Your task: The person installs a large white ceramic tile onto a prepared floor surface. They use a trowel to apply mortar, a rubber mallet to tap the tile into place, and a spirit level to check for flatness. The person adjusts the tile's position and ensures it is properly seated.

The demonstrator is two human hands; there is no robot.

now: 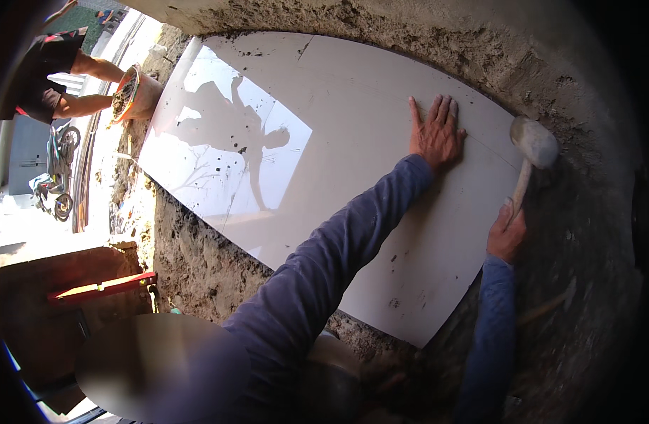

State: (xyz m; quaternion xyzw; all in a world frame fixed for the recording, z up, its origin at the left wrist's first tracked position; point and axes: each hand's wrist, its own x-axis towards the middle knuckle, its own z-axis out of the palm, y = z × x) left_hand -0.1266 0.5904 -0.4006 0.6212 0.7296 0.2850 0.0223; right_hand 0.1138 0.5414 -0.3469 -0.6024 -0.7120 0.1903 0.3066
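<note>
"As the big pale slab (338,169) fills the mid. of the view, how's it lying?"

"Flat, AFAICT, w/ rough dirt (197,240) along its lower L edge & a rough earthy strip (494,60) along the upper one. Glossy too: bright patch (211,187) at the L end, w/ a person's dark reflection (232,127) in it. Few dark crumbs (242,150) there. Thin lines cross the slab; can't tell if joints or marks."

"Hands?"

"L grip (438,134) holds nothing: palm down on the slab's upper R part, fingers spread. R grip (507,234) is wrapped round the handle of a mallet (535,143), by the slab's R edge."

"Mallet touching it?"

"Can't tell. Pale, blunt head's nr the upper R corner, overlapping the edge from this angle; handle runs down to the fist."

"Arms?"

"Long blue-grey sleeves (338,240), both. L one crosses the slab's lower edge."

"Further out?"

"Upper L, just beside the slab's end: orange-rimmed bucket (148,97) w/ dark lumpy stuff (124,97) in it. Co-worker (56,63) in dark shorts is right by it. Motorbike (56,162) beyond, far L. Lower L, a red spirit level (105,287), well apart from both hands."
</note>
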